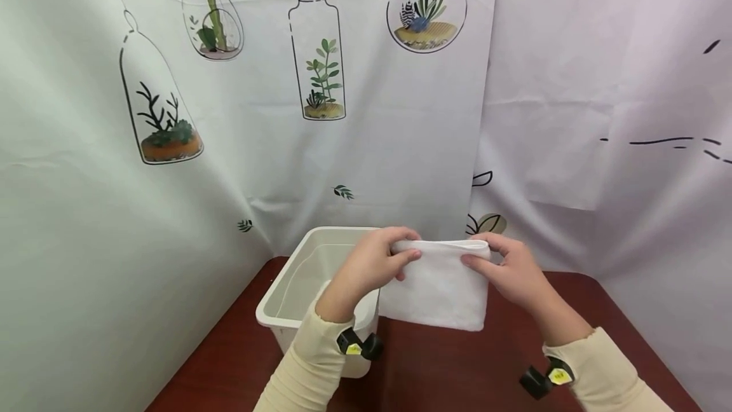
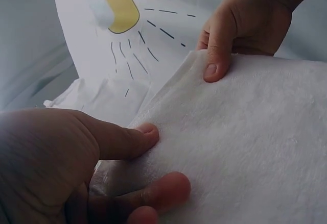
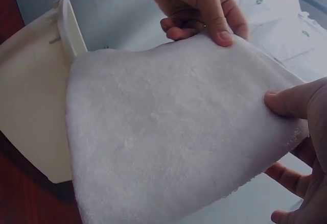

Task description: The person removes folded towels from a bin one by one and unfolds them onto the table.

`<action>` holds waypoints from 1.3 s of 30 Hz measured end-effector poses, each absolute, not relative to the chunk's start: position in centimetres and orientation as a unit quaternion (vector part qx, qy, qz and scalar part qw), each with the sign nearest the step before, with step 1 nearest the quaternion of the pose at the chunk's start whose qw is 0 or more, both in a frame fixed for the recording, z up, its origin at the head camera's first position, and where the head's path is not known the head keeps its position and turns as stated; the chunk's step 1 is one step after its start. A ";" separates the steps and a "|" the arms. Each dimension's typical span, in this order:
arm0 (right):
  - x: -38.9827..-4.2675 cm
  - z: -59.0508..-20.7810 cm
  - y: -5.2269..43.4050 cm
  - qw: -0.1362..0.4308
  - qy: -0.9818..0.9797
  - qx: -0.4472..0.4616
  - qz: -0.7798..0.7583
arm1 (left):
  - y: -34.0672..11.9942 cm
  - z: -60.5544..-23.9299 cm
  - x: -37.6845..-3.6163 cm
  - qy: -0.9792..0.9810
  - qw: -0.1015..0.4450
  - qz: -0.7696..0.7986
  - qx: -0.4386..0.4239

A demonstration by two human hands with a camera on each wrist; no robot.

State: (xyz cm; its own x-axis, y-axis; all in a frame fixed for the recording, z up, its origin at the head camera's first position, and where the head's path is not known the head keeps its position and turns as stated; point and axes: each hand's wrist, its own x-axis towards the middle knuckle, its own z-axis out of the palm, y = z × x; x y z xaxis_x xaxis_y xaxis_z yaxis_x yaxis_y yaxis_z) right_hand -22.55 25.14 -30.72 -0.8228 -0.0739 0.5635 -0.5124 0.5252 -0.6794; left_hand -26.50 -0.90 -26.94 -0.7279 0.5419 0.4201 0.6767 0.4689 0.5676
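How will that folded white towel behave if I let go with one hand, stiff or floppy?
Probably floppy: the white towel hangs limp below the top edge that the left hand and right hand pinch. It looks light, since fingertip pinches alone carry it. Its fuzzy pile seems unlikely to slip, though the folded layers may fall open, perhaps toward the white tub.

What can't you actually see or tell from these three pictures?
- Tub floor: head view, hidden by the left hand and the tub's near wall.
- Lower edge of the towel: left wrist view, cut off by the frame.
- Right hand: right wrist view, its lower fingers lie behind the towel.
- Table: head view, its near part is cut off by the bottom edge.
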 end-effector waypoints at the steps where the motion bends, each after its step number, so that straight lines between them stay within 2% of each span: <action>1: -22.3 -31.0 25.2 0.239 -0.839 0.174 0.457 | -0.8 -27.3 -26.3 -0.850 0.094 -0.373 -0.361; 10: -20.9 -34.0 25.6 0.249 -0.819 0.174 0.487 | -0.1 -30.4 -24.7 -0.831 0.114 -0.401 -0.369; 21: -19.3 -37.4 26.0 0.259 -0.808 0.190 0.494 | 0.6 -34.1 -23.5 -0.840 0.101 -0.417 -0.333; 30: -19.2 -40.6 26.9 0.182 -0.795 0.226 0.533 | 0.9 -36.9 -23.7 -0.844 0.057 -0.425 -0.323; 35: -19.9 -42.3 27.8 0.126 -0.786 0.261 0.546 | 1.4 -38.3 -24.6 -0.855 0.015 -0.418 -0.307; 39: -20.7 -43.4 28.4 0.104 -0.786 0.270 0.546 | 2.0 -39.4 -25.4 -0.860 -0.023 -0.416 -0.294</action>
State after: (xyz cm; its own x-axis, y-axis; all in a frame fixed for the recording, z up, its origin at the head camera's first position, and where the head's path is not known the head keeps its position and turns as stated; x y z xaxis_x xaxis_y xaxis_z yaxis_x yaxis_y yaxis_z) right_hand -20.73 28.40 -43.42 -0.8323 -0.3123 0.4580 -0.5384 0.2583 -0.8021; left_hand -25.42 1.99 -39.39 -0.8264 0.5244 0.2050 0.4864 0.4814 0.7292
